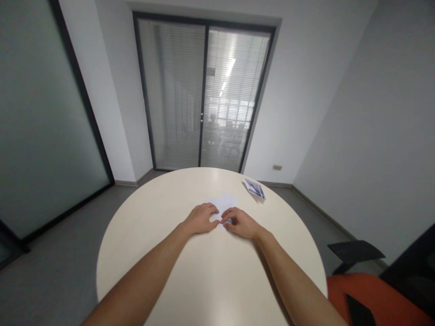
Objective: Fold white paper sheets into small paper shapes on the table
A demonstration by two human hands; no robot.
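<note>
A white sheet of paper lies on a round cream table, partly folded. Both my hands rest on its near edge. My left hand has its fingers curled and presses down on the paper. My right hand pinches the paper's near part with bent fingers, touching the left hand's fingertips. The part of the sheet under my hands is hidden.
A small printed booklet or pack lies near the table's far right edge. An orange chair with a dark armrest stands at the lower right. Glass doors with blinds close the far wall; grey floor surrounds the table.
</note>
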